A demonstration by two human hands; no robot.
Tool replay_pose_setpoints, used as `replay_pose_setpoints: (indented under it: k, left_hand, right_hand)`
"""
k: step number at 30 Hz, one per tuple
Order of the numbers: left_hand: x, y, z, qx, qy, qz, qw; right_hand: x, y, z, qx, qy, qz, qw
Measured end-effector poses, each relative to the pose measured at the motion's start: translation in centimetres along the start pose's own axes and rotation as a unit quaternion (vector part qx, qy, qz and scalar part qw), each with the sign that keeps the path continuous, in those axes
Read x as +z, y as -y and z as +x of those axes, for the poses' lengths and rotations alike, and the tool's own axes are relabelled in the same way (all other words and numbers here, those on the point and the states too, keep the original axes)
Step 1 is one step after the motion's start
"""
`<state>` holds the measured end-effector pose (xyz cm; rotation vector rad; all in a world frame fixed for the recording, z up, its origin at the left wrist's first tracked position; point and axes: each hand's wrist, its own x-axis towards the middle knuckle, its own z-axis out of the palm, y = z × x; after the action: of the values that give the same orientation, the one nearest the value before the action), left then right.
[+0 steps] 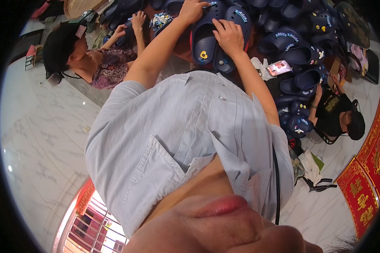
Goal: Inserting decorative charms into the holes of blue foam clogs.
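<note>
A pair of navy clogs lies in front of me: the left clog (204,44) has a yellow heart-shaped charm near its heel, and the right clog (237,16) carries a blue-and-white lettered charm. My left hand (191,11) reaches the left clog's toe, its fingers closed at a small blue lettered charm (206,5) by the picture's upper edge. Bent over the left clog's right rim, the fingers of my right hand (230,36) grip it between the two shoes. Part of the right clog is hidden beneath that hand.
Many navy clogs (297,54) are heaped to the right, beside a lit phone (278,68) on crumpled white wrapping. A bowl of small charms (160,21) stands by my left forearm. One person (109,63) handles clogs at left; another (337,111) sits at right.
</note>
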<state>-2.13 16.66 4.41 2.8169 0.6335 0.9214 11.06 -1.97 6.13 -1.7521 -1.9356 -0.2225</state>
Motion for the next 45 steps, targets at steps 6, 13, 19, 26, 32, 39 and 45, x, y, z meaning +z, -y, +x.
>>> replay_pose_setpoints:
  k: [6, 13, 19, 26, 32, 39, 45]
  left_hand:
    - [0.1, 0.2, 0.2, 0.037, 0.005, 0.021, 0.999]
    - [0.1, -1.0, 0.6, 0.07, 0.062, 0.084, 0.992]
    - [0.1, -0.6, 1.3, 0.128, 0.094, 0.074, 0.984]
    - [0.5, 0.7, 1.3, 0.139, 0.127, 0.084, 0.979]
    - [1.3, 0.9, 4.0, 0.147, 0.287, 0.16, 0.933]
    - [4.7, 8.3, 3.0, -0.031, 0.194, -0.106, 0.975]
    - [4.8, 5.5, 6.3, -0.201, 0.29, -0.177, 0.919]
  right_hand:
    - [0.2, -0.1, 0.1, -0.001, -0.005, 0.002, 1.0]
    - [0.2, -0.4, 0.3, -0.019, -0.01, 0.004, 1.0]
    - [0.3, -0.6, 0.4, -0.016, -0.006, 0.008, 1.0]
    - [0.2, -0.3, 0.7, -0.012, 0.007, 0.01, 1.0]
    - [0.6, -1.7, -0.5, 0.011, 0.004, -0.007, 1.0]
    - [0.0, -0.5, 0.4, -0.02, -0.003, 0.022, 1.0]
    - [0.2, -1.2, -0.3, 0.007, 0.006, 0.017, 1.0]
